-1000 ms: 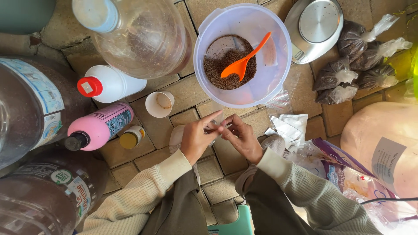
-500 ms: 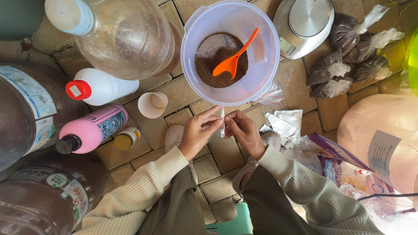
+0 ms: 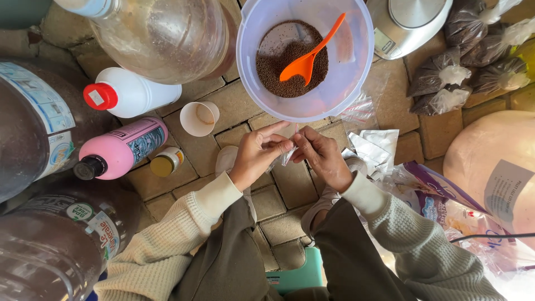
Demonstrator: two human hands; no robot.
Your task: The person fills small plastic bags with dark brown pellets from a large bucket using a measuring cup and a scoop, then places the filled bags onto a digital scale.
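One small clear plastic bag (image 3: 288,154), just below the clear bowl (image 3: 356,61): fingers of left hand (image 3: 257,156) and right hand (image 3: 323,159) are pinching it between them. One orange spoon (image 3: 307,56) is lying in the bowl's brown granules (image 3: 278,69). Four filled bags (image 3: 446,75) are sitting right of the bowl; one cup (image 3: 199,118), one white bottle (image 3: 128,93) and one pink bottle (image 3: 120,147) left.

the one camera is sitting on the person's head, looking straight down and staying close. it is showing both hands in the middle and the brick floor (image 3: 284,184) all around.
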